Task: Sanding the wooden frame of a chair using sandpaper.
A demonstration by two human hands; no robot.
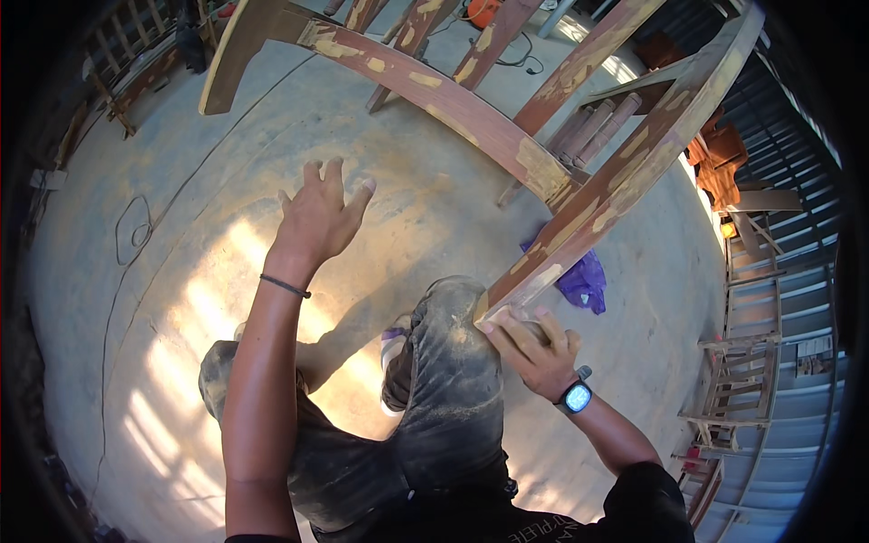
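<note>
A wooden chair frame (468,122), reddish brown with patches of pale filler, lies tilted before me, its slats at the top. One long leg (577,224) slants down to my right knee. My right hand (540,356), with a lit watch on its wrist, has its fingers against the lower end of this leg and holds it; what lies under the fingertips is hidden. To the left of the frame, my left hand (322,217) hangs over the floor, back upward, fingers spread and bent, with nothing in it. A thin dark band is round its wrist.
A purple plastic bag (585,282) lies on the concrete floor (407,203) behind the leg. A thin cable (142,237) runs along the left. Wooden chair frames (740,387) stand by the corrugated metal wall at right. An orange round object (483,12) sits beyond the slats.
</note>
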